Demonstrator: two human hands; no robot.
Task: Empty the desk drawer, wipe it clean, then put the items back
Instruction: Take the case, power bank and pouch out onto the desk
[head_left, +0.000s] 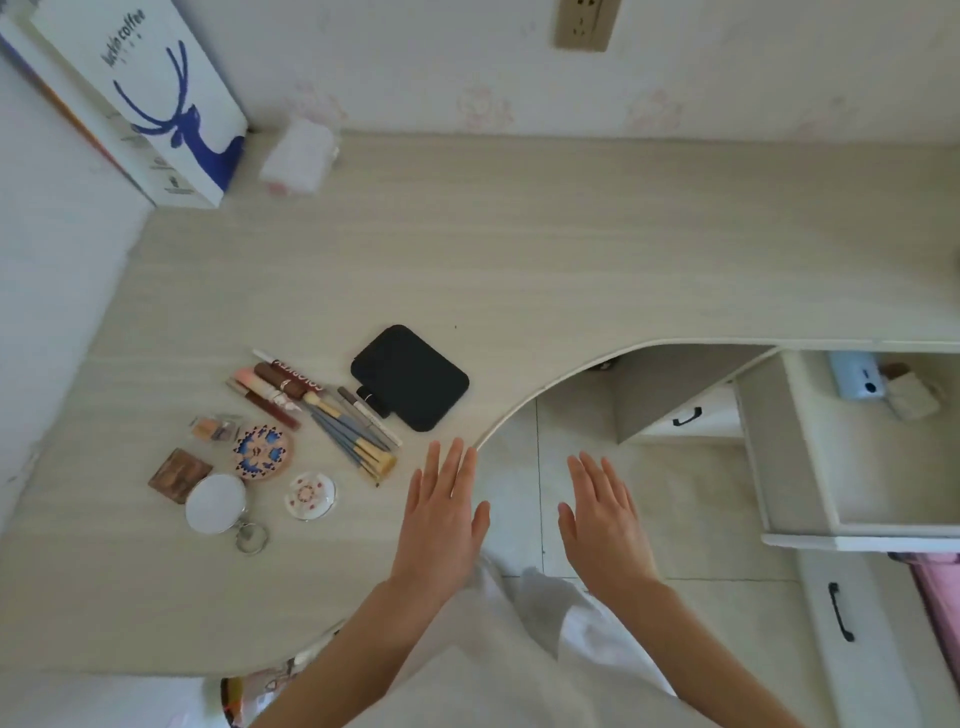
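Left hand (441, 525) flat, fingers straight and together, palm down, holding nothing, fingertips over the curved front edge of the pale wood-grain desk (519, 249). Right hand (605, 519) likewise flat and released, empty, hovering off the desk over the tiled floor (691, 499). Just left of the left hand: bundle of grey-handled makeup brushes (353, 441) and thin pencils, fanned diagonally. Beyond those, black rounded-square pouch (410, 376) lying flat, small dark tube touching its near-left edge. Further left, cluster of brown and pink lip-product tubes (275, 387); nearer the front, round compact with blue patterned lid (261, 451), small white round case with red dots (310, 495), white round mirror on a key ring (215, 503), brown square palette (180, 475), small clear eyeshadow case (214, 427), all close together. Far right: open white desk drawer (810, 457), pulled out, mostly bare inside; light-blue gadget (857, 375) and beige fabric item (914, 397) at its back end. Back left corner of desk: white paper bag with blue deer print (161, 104) upright, white tissue pack (298, 156) just beside it. Beige wall socket (584, 23) above.
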